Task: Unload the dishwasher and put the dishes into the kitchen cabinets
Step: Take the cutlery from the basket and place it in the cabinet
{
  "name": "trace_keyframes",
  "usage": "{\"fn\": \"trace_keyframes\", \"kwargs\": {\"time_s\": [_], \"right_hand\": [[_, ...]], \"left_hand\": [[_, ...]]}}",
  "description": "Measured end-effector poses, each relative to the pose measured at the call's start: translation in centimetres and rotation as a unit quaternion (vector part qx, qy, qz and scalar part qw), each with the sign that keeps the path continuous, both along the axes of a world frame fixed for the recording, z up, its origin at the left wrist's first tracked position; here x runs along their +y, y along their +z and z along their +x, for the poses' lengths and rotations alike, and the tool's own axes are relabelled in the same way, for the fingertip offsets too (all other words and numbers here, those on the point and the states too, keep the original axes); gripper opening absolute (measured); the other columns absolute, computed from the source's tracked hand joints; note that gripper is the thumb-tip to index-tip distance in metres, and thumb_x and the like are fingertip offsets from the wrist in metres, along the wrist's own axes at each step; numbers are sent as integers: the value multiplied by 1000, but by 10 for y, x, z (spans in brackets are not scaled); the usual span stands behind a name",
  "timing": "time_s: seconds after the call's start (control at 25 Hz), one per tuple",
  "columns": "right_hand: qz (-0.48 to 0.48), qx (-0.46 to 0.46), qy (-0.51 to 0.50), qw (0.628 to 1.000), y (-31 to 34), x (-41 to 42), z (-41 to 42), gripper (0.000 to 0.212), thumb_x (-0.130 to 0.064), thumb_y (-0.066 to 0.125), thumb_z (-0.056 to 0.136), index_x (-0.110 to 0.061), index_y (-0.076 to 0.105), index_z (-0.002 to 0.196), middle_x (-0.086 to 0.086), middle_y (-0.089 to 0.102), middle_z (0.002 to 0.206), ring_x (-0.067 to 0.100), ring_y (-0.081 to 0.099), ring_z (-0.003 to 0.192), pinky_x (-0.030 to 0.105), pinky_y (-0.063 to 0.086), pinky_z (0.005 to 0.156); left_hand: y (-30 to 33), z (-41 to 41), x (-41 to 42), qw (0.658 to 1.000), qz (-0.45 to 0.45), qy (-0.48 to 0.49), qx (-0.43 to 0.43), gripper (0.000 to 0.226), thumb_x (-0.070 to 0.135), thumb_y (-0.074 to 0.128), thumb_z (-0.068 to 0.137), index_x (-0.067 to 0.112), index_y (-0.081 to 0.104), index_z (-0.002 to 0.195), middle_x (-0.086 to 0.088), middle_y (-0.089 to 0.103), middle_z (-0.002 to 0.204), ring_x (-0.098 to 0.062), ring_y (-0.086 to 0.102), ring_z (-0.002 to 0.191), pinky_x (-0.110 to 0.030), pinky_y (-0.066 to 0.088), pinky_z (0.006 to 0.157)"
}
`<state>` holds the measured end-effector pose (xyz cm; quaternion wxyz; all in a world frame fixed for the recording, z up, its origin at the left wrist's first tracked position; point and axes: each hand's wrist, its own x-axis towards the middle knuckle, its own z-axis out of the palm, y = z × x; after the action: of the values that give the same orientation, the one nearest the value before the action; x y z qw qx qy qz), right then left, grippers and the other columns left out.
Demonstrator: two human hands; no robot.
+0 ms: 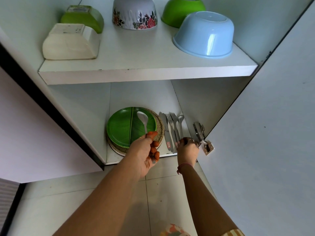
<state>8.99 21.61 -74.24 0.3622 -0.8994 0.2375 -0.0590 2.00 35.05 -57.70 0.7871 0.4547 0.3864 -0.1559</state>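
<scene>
Cutlery being shelved in lower cabinet: right hand (187, 148) curled on handles in the cutlery row (172, 128) beside green plate (122, 127); left hand (146, 154) grips white spoon (143, 119) above plate, likely laid alongside next.

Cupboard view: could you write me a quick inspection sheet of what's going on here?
Surface: white lower shelf, upper shelf above.
Job's things: green plate atop a plate stack; knives, forks and metal spoon lying beside it; white spoon.
Clutter: upturned bowls on the upper shelf, among them a blue bowl.
Hands: left hand holds the white spoon; right hand at the cutlery handles.
Cables: nothing seen.
Surroundings: open door, hinge, tiled floor.
</scene>
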Motion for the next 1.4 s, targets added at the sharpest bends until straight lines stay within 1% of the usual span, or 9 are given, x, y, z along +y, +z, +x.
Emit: {"fn": "trace_keyframes", "kwargs": {"time_s": [0.12,0.44,0.6,0.72,0.8,0.92,1.04,1.24,1.4], "right_hand": [[-35,26,28,999,-2,-1,-1,25,-17,47,98,-5,66,109,17,57,112,29,65,89,39,56,83],[-66,51,52,995,4,-3,-2,27,-8,44,98,0,56,121,22,48,126,32,63,100,35,52,88],[13,-48,67,996,22,7,-31,27,-15,51,97,-3,61,119,15,50,129,23,63,100,24,51,88],[144,-35,123,981,56,14,-66,18,-20,58,94,-11,68,106,6,68,98,13,65,74,17,52,67],[368,63,165,913,89,16,-88,23,-26,58,93,-7,70,96,6,71,84,12,63,67,20,52,60],[561,126,193,795,121,15,-105,26,-23,61,86,-1,70,95,10,69,81,12,62,65,22,52,59],[610,120,129,773,126,11,-105,29,-18,68,73,-1,72,96,10,69,81,10,61,64,19,54,58],[613,114,49,781,117,6,-102,22,-7,70,76,-4,73,98,9,72,82,11,65,66,18,55,56],[606,54,-51,792,97,2,-85,15,-2,61,88,-5,71,99,6,73,82,13,66,69,19,57,58]], "left_hand": [[0,0,2,1000,2,5,2,28,15,46,99,10,62,120,-2,45,66,-8,33,54,-22,35,54],[0,2,3,1000,9,-2,16,23,14,50,96,7,62,115,-2,47,65,-8,34,51,-19,34,44],[3,1,3,1000,-2,-1,18,17,9,47,96,6,61,105,-4,51,65,-9,37,53,-21,34,48],[3,4,-1,999,17,-34,-7,19,11,43,99,12,62,98,-3,64,79,-13,55,71,-28,47,67],[3,5,-4,994,58,-86,-19,19,16,44,99,20,63,98,4,70,97,-16,59,97,-38,44,92],[3,4,-6,993,38,-107,-36,25,19,40,101,23,63,105,9,71,105,-13,61,98,-33,47,79],[3,3,-8,991,-4,-120,-60,27,21,38,102,21,61,116,8,70,113,-16,60,109,-34,48,84],[4,4,-12,992,-10,-120,-41,22,20,45,101,14,60,114,0,71,105,-14,65,89,-30,51,75],[1,4,-13,990,34,-135,-2,17,18,48,98,11,60,110,0,64,97,-18,59,99,-34,41,95]]}}
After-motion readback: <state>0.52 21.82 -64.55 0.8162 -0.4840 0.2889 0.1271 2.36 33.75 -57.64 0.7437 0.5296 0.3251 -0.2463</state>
